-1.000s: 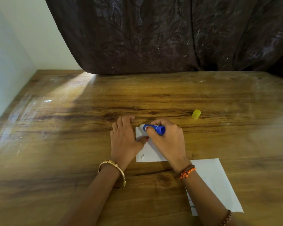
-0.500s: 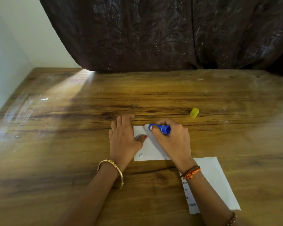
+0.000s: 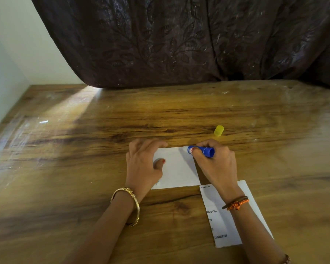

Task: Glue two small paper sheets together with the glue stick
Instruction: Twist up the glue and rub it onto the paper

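Blue plastic glue stick [image 3: 202,150] gripped in right hand [image 3: 216,164], tip on small white paper sheet [image 3: 177,169] mid-frame. Left hand [image 3: 144,164] flat, fingers [image 3: 151,144] spread, holding nothing. Glossy brown wooden desk [image 3: 84,168]; dark curtain [image 3: 179,40] above.

I see small white paper sheet [image 3: 177,168] flat on brown wooden table [image 3: 84,159], centre. Left hand [image 3: 143,164] on its left part. Right hand [image 3: 216,164] at its far right corner, holding blue glue stick [image 3: 201,151]. Yellow plastic cap [image 3: 219,130] behind right hand. Printed white paper slip [image 3: 219,225] nearer me, right of sheet, under right forearm.
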